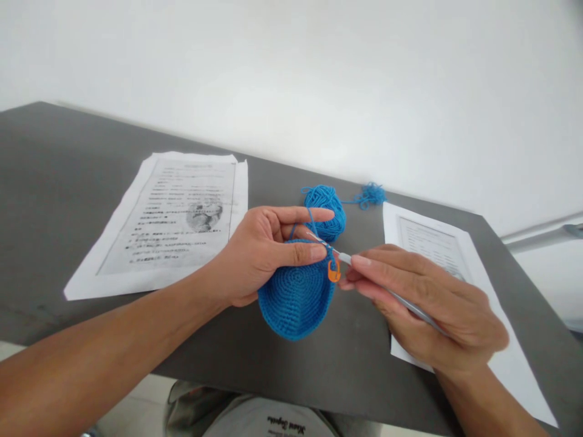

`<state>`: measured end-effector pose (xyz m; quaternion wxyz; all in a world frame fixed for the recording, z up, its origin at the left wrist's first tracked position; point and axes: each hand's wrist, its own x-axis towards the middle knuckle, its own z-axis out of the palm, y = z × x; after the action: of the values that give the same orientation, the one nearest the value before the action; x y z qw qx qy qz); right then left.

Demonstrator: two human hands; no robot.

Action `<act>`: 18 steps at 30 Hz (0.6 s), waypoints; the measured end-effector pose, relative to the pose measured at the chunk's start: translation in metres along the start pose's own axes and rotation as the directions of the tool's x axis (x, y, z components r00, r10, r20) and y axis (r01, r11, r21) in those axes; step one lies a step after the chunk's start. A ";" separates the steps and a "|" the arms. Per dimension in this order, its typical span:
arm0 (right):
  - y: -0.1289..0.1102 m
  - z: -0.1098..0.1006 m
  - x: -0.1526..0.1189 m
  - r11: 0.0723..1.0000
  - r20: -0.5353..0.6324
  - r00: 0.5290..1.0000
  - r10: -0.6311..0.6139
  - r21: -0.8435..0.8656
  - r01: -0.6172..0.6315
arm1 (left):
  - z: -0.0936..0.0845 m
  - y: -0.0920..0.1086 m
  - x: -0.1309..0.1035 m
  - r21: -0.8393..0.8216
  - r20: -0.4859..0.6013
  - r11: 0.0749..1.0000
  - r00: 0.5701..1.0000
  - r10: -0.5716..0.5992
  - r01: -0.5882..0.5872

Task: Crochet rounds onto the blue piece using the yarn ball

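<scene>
My left hand pinches the upper edge of a round blue crochet piece, its index finger stretched out with the yarn running over it. The piece hangs below the thumb, worked in rings. An orange stitch marker is clipped to its right edge. In my right hand is a grey-handled crochet hook, gripped like a pen. The hook's metal tip points left and meets the yarn at the piece's top edge, beside my left thumb. Just behind my left fingers lies a ball of blue yarn.
A small tangle of blue yarn lies at the table's back edge, joined by a strand to the ball. One printed sheet lies at left, another at right, partly under my right hand. The dark table meets a white wall.
</scene>
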<state>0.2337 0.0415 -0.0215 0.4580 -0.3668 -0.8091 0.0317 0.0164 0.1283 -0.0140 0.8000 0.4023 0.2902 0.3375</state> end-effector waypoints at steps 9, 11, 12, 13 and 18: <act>0.011 -0.011 -0.005 0.994 0.019 0.999 0.032 0.104 -0.034 | -0.009 0.003 0.006 0.027 0.054 0.997 0.995 -0.079 0.078; 0.012 -0.014 -0.005 0.992 0.035 0.998 0.043 0.114 -0.047 | -0.009 0.004 0.005 0.047 0.042 0.994 0.994 -0.100 0.098; 0.012 -0.016 -0.004 0.992 0.043 0.998 0.048 0.116 -0.053 | -0.009 0.005 0.005 0.057 0.040 0.993 0.993 -0.109 0.107; 0.012 -0.017 -0.004 0.992 0.049 0.998 0.051 0.117 -0.056 | -0.010 0.005 0.005 0.068 0.039 0.991 0.992 -0.117 0.114; 0.010 -0.024 -0.002 0.989 0.097 0.992 0.080 0.120 -0.091 | -0.012 0.005 0.007 0.103 0.041 0.988 0.992 -0.123 0.119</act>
<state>0.2583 0.0409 -0.0133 0.4402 -0.3701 -0.8094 0.1183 0.0099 0.1414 -0.0172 0.8045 0.4313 0.3117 0.2639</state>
